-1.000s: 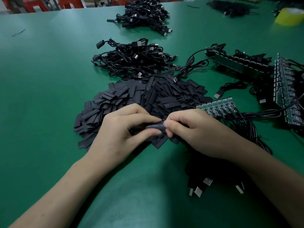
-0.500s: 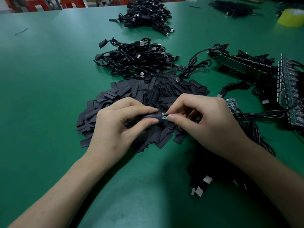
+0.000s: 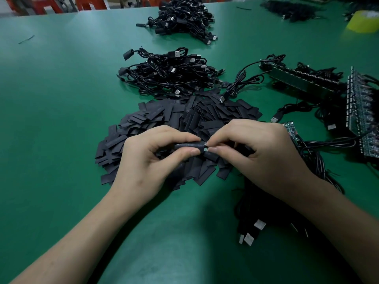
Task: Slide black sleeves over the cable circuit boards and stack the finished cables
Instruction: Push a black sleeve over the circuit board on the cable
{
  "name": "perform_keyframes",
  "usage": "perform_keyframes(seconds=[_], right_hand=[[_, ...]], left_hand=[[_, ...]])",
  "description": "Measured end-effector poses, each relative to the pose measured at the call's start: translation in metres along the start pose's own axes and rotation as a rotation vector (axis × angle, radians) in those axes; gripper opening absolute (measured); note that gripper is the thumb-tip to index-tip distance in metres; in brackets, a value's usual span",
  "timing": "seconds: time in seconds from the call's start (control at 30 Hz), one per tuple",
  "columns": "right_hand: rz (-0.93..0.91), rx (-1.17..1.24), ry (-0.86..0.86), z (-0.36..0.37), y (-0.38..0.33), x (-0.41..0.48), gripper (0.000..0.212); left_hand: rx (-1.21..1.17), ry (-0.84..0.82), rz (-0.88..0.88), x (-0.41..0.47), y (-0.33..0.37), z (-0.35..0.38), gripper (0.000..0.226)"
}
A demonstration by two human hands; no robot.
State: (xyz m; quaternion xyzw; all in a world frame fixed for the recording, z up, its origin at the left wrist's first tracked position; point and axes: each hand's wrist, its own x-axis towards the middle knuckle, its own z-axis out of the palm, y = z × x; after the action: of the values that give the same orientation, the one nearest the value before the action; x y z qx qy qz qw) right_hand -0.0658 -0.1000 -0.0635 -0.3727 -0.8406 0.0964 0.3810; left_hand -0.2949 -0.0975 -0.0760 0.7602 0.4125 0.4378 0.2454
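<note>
My left hand (image 3: 147,160) pinches a black sleeve (image 3: 189,144) between thumb and forefinger, held level above a heap of loose black sleeves (image 3: 184,124). My right hand (image 3: 264,154) pinches the small green circuit board (image 3: 206,149), whose tip shows at the sleeve's right mouth. The board's cable is hidden under my right hand. Behind the heap lies a pile of sleeved black cables (image 3: 170,74), with another cable pile (image 3: 184,19) farther back.
Green circuit-board panels (image 3: 361,111) with cables attached lie at the right, and a small panel strip (image 3: 292,132) peeks from behind my right hand. A bundle of cables with USB plugs (image 3: 252,230) lies under my right forearm. A yellow tape roll (image 3: 363,22) sits far right.
The board's green tip came into view at the sleeve's right end between one second ago and half a second ago. Both hands have stayed over the heap's front since.
</note>
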Motion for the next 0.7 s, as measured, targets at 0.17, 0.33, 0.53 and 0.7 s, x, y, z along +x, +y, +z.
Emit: perform_keyframes(seconds=[0.17, 0.33, 0.53, 0.7], right_hand=[[0.034, 0.050, 0.013, 0.003, -0.004, -0.001, 0.002], [0.194, 0.171, 0.024, 0.002, -0.007, 0.000, 0.010], [0.198, 0.080, 0.078, 0.001, -0.010, 0.000, 0.004], [0.178, 0.054, 0.143, 0.005, -0.010, -0.001, 0.009]], left_hand=[[-0.001, 0.003, 0.006, -0.001, 0.002, 0.003, 0.018], [0.039, 0.045, 0.028, 0.000, 0.004, 0.002, 0.019], [0.051, 0.107, 0.055, 0.001, 0.007, -0.004, 0.019], [0.084, 0.100, 0.098, 0.001, 0.010, -0.003, 0.019]])
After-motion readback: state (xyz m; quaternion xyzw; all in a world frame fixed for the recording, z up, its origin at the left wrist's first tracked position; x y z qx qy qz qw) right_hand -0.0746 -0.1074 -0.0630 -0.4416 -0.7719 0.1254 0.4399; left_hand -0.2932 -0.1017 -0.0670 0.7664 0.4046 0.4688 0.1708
